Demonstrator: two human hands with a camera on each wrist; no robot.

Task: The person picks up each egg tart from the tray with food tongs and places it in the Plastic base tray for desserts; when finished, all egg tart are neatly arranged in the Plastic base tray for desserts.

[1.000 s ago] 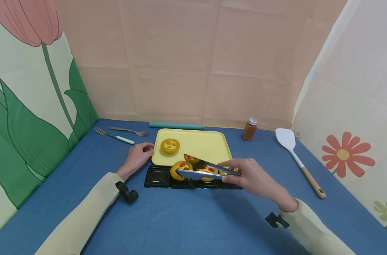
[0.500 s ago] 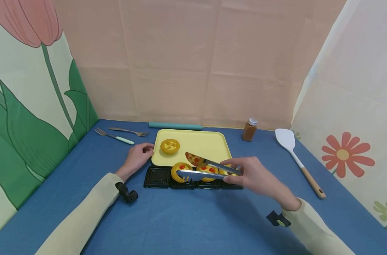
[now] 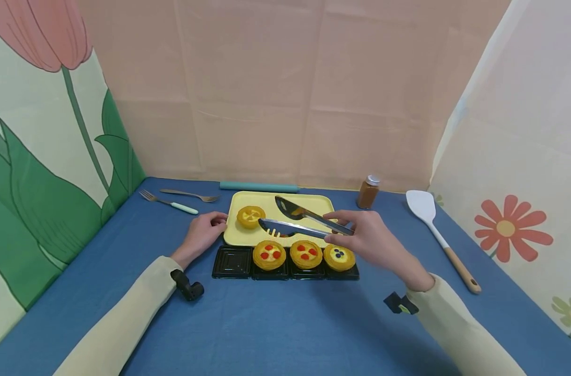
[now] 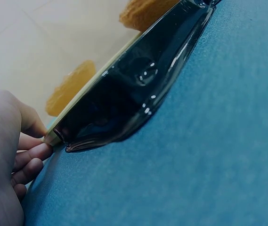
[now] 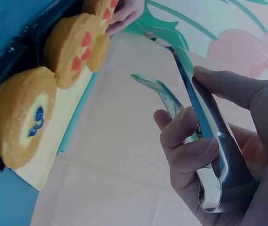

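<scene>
One view alone, the left wrist's, clearly shows the left hand pinching the tray; the right hand grips tongs

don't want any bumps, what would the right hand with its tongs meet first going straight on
Probably the tart on the yellow tray: the tongs in the right hand point toward it in the head view. Height is unclear, so they might pass above.

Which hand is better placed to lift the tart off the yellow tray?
Probably the right hand: it holds open tongs over the tray, near the tart; the left hand holds the tray's edge.
</scene>
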